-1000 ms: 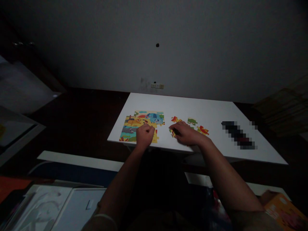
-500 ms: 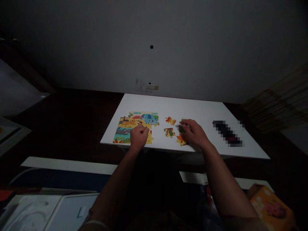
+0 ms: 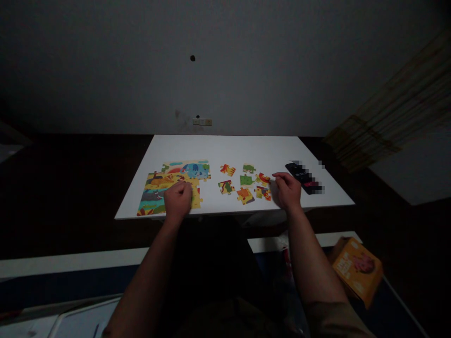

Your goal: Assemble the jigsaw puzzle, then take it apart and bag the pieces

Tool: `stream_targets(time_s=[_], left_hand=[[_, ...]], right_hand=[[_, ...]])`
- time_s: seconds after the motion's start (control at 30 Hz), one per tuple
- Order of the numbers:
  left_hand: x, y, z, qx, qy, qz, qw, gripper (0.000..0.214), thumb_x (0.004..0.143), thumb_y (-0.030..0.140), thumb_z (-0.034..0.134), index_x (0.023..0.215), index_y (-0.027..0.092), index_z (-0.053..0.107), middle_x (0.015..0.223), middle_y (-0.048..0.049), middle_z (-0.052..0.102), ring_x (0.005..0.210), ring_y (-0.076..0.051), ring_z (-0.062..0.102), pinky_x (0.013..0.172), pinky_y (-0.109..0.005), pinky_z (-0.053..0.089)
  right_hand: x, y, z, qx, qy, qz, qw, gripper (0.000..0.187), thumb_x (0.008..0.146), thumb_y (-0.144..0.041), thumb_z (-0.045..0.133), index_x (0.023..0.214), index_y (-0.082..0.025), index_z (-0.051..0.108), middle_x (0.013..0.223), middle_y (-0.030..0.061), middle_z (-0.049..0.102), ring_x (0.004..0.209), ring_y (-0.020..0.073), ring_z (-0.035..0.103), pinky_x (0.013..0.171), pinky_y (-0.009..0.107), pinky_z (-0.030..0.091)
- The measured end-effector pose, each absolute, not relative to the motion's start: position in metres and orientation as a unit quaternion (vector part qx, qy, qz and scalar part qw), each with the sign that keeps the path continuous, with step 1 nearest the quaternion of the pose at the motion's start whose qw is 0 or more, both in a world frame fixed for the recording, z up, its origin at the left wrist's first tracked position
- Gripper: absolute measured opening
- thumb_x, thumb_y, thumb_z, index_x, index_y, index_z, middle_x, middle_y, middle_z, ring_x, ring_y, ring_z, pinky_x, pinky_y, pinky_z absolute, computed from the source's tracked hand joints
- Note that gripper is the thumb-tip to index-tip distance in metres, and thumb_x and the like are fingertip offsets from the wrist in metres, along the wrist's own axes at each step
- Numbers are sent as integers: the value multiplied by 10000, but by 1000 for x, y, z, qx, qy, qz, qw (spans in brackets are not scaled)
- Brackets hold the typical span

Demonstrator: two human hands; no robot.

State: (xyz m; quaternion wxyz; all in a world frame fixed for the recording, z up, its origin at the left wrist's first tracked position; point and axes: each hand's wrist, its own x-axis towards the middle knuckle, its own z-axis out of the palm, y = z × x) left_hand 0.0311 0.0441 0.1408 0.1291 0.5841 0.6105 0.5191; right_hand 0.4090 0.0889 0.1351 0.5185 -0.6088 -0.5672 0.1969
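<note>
A partly joined colourful jigsaw puzzle (image 3: 172,180) lies at the left of the white table (image 3: 225,148). My left hand (image 3: 178,201) rests on the puzzle's lower right corner, curled into a loose fist; I cannot see anything in it. Several loose puzzle pieces (image 3: 245,180) lie spread at the middle of the table. My right hand (image 3: 287,190) sits just right of them, fingers bent and reaching toward the orange-red piece (image 3: 263,178), apparently holding nothing.
A dark flat object (image 3: 305,177), partly blurred out, lies on the table right of my right hand. An orange box (image 3: 357,270) sits on the floor at lower right. A wall socket (image 3: 202,122) is behind the table. White panels lie at lower left.
My right hand moved from the piece near the puzzle to the right side, uncovering several loose pieces. My left hand stayed on the puzzle. The view swung to the right.
</note>
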Motion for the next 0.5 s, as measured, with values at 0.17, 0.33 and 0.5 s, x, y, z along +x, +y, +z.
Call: stream_targets(time_s=[0.17,0.33,0.5], left_hand=[[33,43,143,583,601,520,165,482,962,331,456,500,224,544,566,-4,594,588,-151,584,698,-313,485],[35,41,149,593,614,494,167,483,945,336,451,483,226,536,577,-4,627,625,-158,622,742,-305,512],[36,41,150,605,624,469,160,413,858,265,498,447,227,508,556,-8,603,609,-166,595,677,-299,488]], right_hand=[[408,87,136,-604,-582,204,505,228,859,-400,578,904,-252,746,842,61,711,802,268,637,697,381,485],[409,87,137,-603,-579,218,503,217,854,-386,591,908,-250,750,843,52,720,773,254,629,673,367,475],[409,87,137,-613,-572,204,505,217,843,-384,574,893,-255,742,861,50,728,763,255,632,644,366,483]])
